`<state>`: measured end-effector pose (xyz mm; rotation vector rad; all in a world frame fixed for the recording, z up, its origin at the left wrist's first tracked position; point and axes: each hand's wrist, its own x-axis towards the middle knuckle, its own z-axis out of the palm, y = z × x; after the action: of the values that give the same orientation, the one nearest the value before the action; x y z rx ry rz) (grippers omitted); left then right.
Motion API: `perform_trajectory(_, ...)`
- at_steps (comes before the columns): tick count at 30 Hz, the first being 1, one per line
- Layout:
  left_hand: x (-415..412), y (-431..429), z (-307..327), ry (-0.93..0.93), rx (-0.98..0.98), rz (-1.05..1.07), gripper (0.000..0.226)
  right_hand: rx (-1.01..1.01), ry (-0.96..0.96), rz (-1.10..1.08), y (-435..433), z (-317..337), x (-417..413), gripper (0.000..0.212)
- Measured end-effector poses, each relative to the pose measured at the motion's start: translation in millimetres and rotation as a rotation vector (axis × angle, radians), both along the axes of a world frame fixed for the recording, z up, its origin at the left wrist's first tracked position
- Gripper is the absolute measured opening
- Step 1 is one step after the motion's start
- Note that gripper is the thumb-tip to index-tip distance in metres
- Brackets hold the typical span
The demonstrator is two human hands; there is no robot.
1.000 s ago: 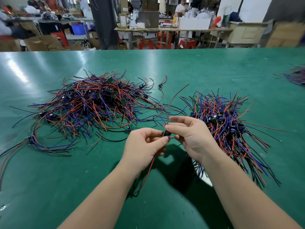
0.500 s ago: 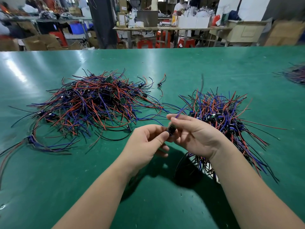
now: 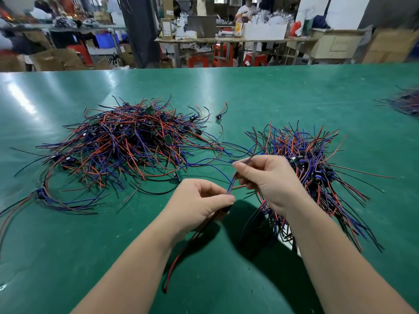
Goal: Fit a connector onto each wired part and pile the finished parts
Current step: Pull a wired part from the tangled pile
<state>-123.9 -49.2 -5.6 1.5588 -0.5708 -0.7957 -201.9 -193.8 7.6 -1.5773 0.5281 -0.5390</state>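
Over the near middle of the green tabletop [image 3: 226, 87], the left grip [image 3: 199, 200] is clenched on a wired part [image 3: 231, 183], pinching something small and dark at its end between thumb and forefinger. Red and black wires trail from that grip toward the near edge. The right grip [image 3: 269, 180], just beside it, pinches the same part's blue and purple wires between thumb and fingertips. A big tangle [image 3: 127, 143] of wired parts spreads toward the left edge. A second heap [image 3: 317, 168] lies to the right, partly hidden by the right wrist. A stray piece [image 3: 221, 114] lies between the two, farther back. A blurred third heap [image 3: 408, 103] sits at the right edge.
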Motion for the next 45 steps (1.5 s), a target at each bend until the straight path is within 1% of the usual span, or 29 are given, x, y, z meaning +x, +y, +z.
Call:
perform_trajectory(1, 0.9, 1.6, 0.6, 0.014, 0.037, -0.055, 0.009, -0.051, -0.012, -0.072, -4.3, 1.7, -1.1, 0.017)
perform_trajectory(3, 1.2, 4.2, 1.8, 0.055, 0.076, -0.164, 0.011, -0.057, -0.052, -0.192, -12.9, 6.0, -3.7, 0.019)
perform_trajectory(5, 0.6, 5.5, 2.5, 0.084, 0.076, -0.23, 0.013, 0.005, -0.08, -0.245, -17.2, 9.2, -5.3, 0.019)
perform_trajectory(9, -1.2, 8.3, 5.9, 0.021, 0.124, -0.384, 0.014, 0.144, -0.165, -0.312, -18.8, 12.1, -6.9, 0.015)
perform_trajectory(11, -0.2, 10.5, 7.0, -0.007, 0.112, -0.454, 0.011, 0.192, -0.207, -0.326, -19.4, 13.6, -6.9, 0.013)
perform_trajectory(13, 0.8, 13.2, 7.8, -0.007, 0.085, -0.566, 0.023, 0.246, -0.232, -0.324, -19.3, 14.9, -6.7, 0.013)
perform_trajectory(15, 0.4, 15.0, 8.4, 0.016, -0.018, -0.638, 0.024, 0.32, -0.248, -0.294, -20.5, 14.1, -5.7, 0.015)
perform_trajectory(17, 0.4, 14.8, 9.1, 0.093, -0.198, -0.594, 0.017, 0.389, -0.24, -0.257, -20.7, 13.3, -4.9, 0.022)
perform_trajectory(18, 1.3, 14.5, 9.8, 0.182, -0.298, -0.539, 0.018, 0.399, -0.209, -0.233, -20.5, 12.0, -4.1, 0.024)
perform_trajectory(20, 6.1, 15.1, 12.3, 0.42, -0.49, -0.399, 0.026, 0.362, -0.1, -0.124, -16.4, 9.5, -3.2, 0.016)
perform_trajectory(21, 8.7, 15.3, 14.1, 0.521, -0.572, -0.313, 0.029, 0.311, -0.025, -0.031, -13.6, 7.6, -3.4, 0.008)
perform_trajectory(22, 10.9, 15.5, 15.6, 0.586, -0.633, -0.212, 0.031, 0.244, 0.052, 0.076, -10.3, 5.6, -3.6, 0.007)
perform_trajectory(24, 13.6, 13.8, 19.6, 0.639, -0.685, 0.012, 0.029, 0.126, 0.147, 0.287, -1.2, 1.7, -3.0, 0.024)
perform_trajectory(25, 13.8, 12.2, 21.4, 0.636, -0.684, 0.111, 0.024, 0.097, 0.135, 0.359, 5.1, 0.8, -2.2, 0.03)
perform_trajectory(27, 13.1, 6.9, 21.7, 0.602, -0.656, 0.215, 0.017, 0.101, 0.015, 0.398, 16.3, -1.4, 1.5, 0.033)
perform_trajectory(28, 11.4, 4.3, 20.1, 0.576, -0.636, 0.221, 0.016, 0.154, -0.07, 0.366, 21.0, -1.6, 4.3, 0.03)
perform_trajectory(30, 5.9, 0.2, 15.8, 0.504, -0.575, 0.191, 0.018, 0.291, -0.215, 0.263, 24.8, -1.3, 9.1, 0.017)
perform_trajectory(32, -1.3, -2.5, 10.5, 0.386, -0.502, 0.15, 0.019, 0.374, -0.273, 0.188, 22.0, 0.6, 10.0, 0.01)
perform_trajectory(35, -10.7, -5.8, 4.0, 0.203, -0.443, 0.103, 0.017, 0.476, -0.295, 0.178, 14.2, 4.3, 6.3, 0.013)
perform_trajectory(37, -13.9, -6.1, 1.7, 0.124, -0.416, 0.065, 0.015, 0.497, -0.28, 0.178, 12.0, 6.5, 3.4, 0.015)
perform_trajectory(38, -12.9, -5.5, -0.8, 0.055, -0.396, 0.033, 0.017, 0.487, -0.268, 0.168, 11.5, 7.0, 2.6, 0.015)
perform_trajectory(40, -9.3, -1.4, -4.5, -0.143, -0.304, -0.08, 0.025, 0.464, -0.252, 0.145, 10.6, 7.9, 2.2, 0.015)
perform_trajectory(42, -6.4, 1.9, -8.6, -0.423, -0.165, -0.232, 0.03, 0.464, -0.24, 0.13, 8.2, 10.0, 1.6, 0.015)
perform_trajectory(43, -5.2, 1.1, -11.3, -0.572, -0.096, -0.249, 0.034, 0.464, -0.231, 0.125, 6.4, 10.6, 1.2, 0.016)
perform_trajectory(44, -5.4, -1.1, -12.3, -0.632, -0.063, -0.203, 0.035, 0.456, -0.218, 0.124, 4.5, 10.7, 0.3, 0.016)
perform_trajectory(45, -6.3, -3.3, -11.0, -0.602, -0.061, -0.122, 0.029, 0.44, -0.202, 0.127, 2.7, 10.6, -0.4, 0.015)
